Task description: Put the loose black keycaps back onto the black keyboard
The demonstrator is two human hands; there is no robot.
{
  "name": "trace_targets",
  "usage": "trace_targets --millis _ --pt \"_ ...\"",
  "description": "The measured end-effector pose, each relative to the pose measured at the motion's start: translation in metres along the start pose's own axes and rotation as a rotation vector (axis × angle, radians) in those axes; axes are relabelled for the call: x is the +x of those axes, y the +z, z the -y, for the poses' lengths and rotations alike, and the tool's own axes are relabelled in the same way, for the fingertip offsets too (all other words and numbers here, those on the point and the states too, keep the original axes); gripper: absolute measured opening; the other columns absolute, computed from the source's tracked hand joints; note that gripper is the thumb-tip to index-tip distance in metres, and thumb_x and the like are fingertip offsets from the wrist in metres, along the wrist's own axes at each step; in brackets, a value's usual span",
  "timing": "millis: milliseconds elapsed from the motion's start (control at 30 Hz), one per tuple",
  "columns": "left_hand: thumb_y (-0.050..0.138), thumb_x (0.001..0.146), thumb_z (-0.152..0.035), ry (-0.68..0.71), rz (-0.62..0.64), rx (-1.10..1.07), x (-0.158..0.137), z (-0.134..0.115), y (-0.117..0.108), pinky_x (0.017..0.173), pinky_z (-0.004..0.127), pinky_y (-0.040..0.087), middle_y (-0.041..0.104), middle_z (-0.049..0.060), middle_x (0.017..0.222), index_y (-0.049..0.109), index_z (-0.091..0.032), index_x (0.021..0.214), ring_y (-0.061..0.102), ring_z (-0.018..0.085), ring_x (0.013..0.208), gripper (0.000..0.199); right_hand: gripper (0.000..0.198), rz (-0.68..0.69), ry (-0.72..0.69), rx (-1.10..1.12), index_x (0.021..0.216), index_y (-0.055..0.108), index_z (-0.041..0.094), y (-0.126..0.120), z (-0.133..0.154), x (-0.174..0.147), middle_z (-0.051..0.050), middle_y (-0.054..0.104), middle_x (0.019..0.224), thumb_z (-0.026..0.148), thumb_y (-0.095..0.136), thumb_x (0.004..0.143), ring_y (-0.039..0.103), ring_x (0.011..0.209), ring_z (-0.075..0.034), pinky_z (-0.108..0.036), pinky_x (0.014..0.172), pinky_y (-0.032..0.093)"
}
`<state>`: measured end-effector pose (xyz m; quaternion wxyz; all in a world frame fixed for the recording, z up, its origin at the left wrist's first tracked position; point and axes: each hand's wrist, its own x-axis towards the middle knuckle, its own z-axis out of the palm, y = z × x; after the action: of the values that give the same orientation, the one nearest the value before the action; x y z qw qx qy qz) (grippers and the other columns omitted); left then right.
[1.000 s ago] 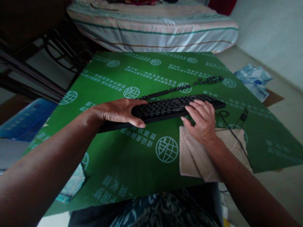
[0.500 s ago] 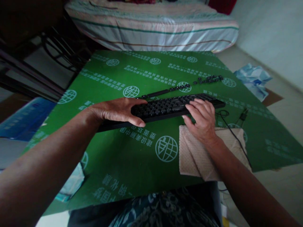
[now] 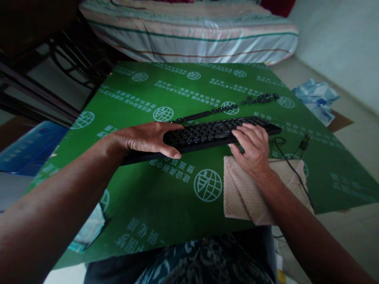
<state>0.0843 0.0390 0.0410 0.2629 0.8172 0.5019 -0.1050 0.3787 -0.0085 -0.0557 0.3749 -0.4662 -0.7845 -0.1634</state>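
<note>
A black computer keyboard (image 3: 204, 134) lies slantwise above the green board, its right end farther away. My left hand (image 3: 148, 138) spans its left part, thumb along the near edge and fingers over the far side, gripping it. With fingertips on the keys and thumb at the near edge, my right hand (image 3: 251, 148) holds the right part. Just beyond the keyboard, a row of loose black keycaps (image 3: 263, 98) and a long space bar (image 3: 197, 116) rest on the board. Whether the keyboard touches the board is unclear.
A beige cloth (image 3: 239, 193) lies under my right forearm on the green tabletop (image 3: 166, 213). Beside it runs a black cable (image 3: 296, 173). A teal-and-white cloth or packet (image 3: 90, 228) sits at the near left. A bed (image 3: 201, 39) stands beyond the table.
</note>
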Motion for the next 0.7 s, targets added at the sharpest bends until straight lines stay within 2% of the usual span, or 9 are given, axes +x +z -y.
trace_targets --millis 433,700 --pt "0.061 0.062 -0.072 -0.001 -0.019 0.045 -0.001 -0.002 0.003 0.106 0.039 0.036 0.04 0.008 0.149 0.027 -0.026 0.148 0.043 0.031 0.131 0.103 0.029 0.023 0.013 0.03 0.11 0.063 0.017 0.0 -0.001 -0.002 -0.01 0.067 0.108 0.027 0.057 0.084 0.056 0.112 -0.027 -0.048 0.1 0.038" --pt "0.059 0.056 -0.077 -0.012 -0.106 0.142 -0.003 -0.005 0.019 0.109 0.043 0.032 0.04 0.01 0.147 0.028 -0.023 0.147 0.036 0.036 0.134 0.11 0.026 0.069 -0.008 0.048 0.106 0.066 0.021 0.002 -0.001 -0.007 -0.009 0.066 0.111 0.021 0.057 0.081 0.056 0.113 -0.028 -0.048 0.098 0.04"
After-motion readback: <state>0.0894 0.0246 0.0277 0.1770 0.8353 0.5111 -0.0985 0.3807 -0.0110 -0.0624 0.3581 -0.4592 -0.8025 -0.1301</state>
